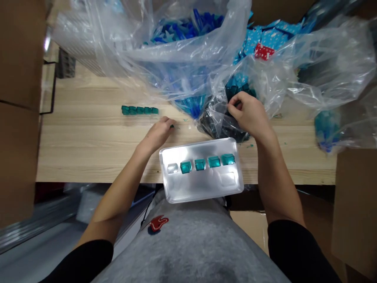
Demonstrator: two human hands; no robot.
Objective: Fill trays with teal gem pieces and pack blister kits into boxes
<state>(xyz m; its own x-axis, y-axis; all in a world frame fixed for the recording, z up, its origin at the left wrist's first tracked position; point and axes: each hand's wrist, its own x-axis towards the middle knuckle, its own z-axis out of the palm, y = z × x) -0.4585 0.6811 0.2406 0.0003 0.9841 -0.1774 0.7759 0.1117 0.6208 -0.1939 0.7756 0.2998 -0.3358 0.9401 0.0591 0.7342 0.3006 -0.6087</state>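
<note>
My left hand (161, 133) rests low over the table with its fingers closed on a small dark green block (172, 126), only a bit of which shows. My right hand (249, 114) is pinched at the mouth of a clear bag of dark green blocks (225, 127); what its fingers hold, if anything, I cannot make out. Between my forearms lies a silvery moulded tray (194, 188), tilted slightly, with several teal blocks (200, 164) in a row of its recesses. The recess at its left end holds no block. A row of joined-looking green blocks (140, 110) lies left of my left hand.
A large clear bag of blue pieces (188, 29) stands at the back. Behind on the right are blue patterned packets (268, 37) and a red dotted piece (264, 52). A small bag of blue bits (326, 129) lies far right. Cardboard (17, 118) walls the left side.
</note>
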